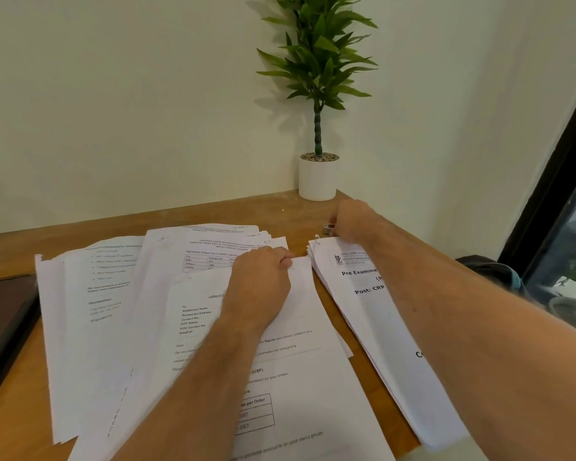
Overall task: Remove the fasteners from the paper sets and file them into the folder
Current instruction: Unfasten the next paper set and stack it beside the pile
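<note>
L hand [260,284] was pressed, fingers curled, on the white printed letter set [246,361] at centre. R hand [353,222] was curled at the far corner of the white stapled exam set [373,311], beside a small metal fastener [328,228]; pinch can't be told. Sheets should be held flat & the fastener drawn out straight, w/o tearing; dark folder [4,321] lay far left.

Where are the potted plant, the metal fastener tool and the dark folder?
potted plant [317,178], head view, white pot's front.
metal fastener tool [327,228], head view, visible metal end.
dark folder [4,314], head view, cover.

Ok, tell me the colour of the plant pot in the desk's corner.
White, plain; the pot shows clearly in the head view.
</note>
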